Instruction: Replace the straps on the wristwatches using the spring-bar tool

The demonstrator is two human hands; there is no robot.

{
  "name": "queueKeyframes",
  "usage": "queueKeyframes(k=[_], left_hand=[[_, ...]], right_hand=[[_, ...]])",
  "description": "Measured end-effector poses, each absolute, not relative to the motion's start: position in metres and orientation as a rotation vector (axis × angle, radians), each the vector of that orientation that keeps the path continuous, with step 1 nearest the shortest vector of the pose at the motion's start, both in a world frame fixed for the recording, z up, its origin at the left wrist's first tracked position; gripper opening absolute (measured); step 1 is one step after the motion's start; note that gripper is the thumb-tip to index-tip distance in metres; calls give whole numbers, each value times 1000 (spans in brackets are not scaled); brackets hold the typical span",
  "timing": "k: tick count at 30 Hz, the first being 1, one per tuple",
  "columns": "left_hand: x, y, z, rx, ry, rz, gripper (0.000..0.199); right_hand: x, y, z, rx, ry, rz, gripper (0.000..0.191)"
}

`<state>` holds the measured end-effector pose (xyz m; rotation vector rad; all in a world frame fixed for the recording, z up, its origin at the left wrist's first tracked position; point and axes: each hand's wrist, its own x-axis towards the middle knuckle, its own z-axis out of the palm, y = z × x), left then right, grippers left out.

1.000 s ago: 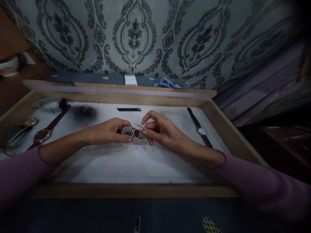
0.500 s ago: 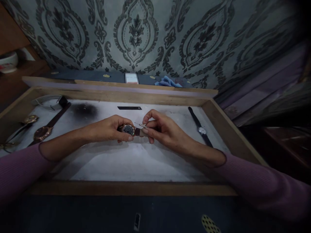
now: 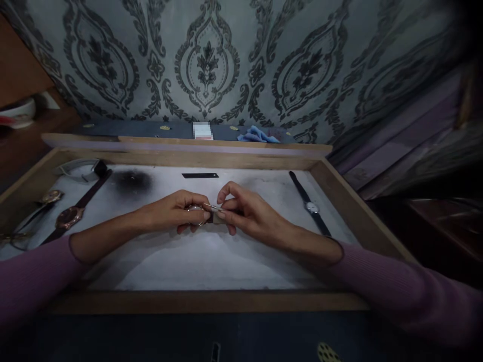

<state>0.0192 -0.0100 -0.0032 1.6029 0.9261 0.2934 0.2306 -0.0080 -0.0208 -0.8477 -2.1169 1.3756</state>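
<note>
My left hand [image 3: 175,212] is closed around a wristwatch [image 3: 195,208] with a rose-gold-coloured case, its thumb now across most of the dial. From the watch's right side a short stretch of strap [image 3: 218,219] runs toward my right hand [image 3: 251,215]. Between thumb and fingers of the right hand is a slim, silvery pointed tool [image 3: 214,207]. Its tip reaches the edge of the watch by my left thumb; whether it touches is too small to tell. The right fingers also lie around the strap, partly hiding it.
A shallow wooden tray [image 3: 211,301] with a white base surrounds the work. At left lie a brown-strapped watch [image 3: 69,217], a small gold-coloured watch [image 3: 52,196] and a grey-banded watch [image 3: 81,171]. A black blade [image 3: 199,175] lies behind my hands, a dark-strapped watch [image 3: 311,207] at right.
The tool's tip has moved left to the watch's edge. My left thumb and the watch have shifted, so less of the dial shows. The whole view has dropped slightly in the frame.
</note>
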Motion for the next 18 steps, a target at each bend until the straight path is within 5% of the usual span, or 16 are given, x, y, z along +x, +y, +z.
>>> queueKeyframes(k=[9,18], left_hand=[[20,-9,-10,1538,985,264,22],[19,-8,-11,1558,1012,280,18]], right_hand=[[232,-1,-19,-881,-2111,1275,10],[245,22,-23,-1309,-2511,365,10]])
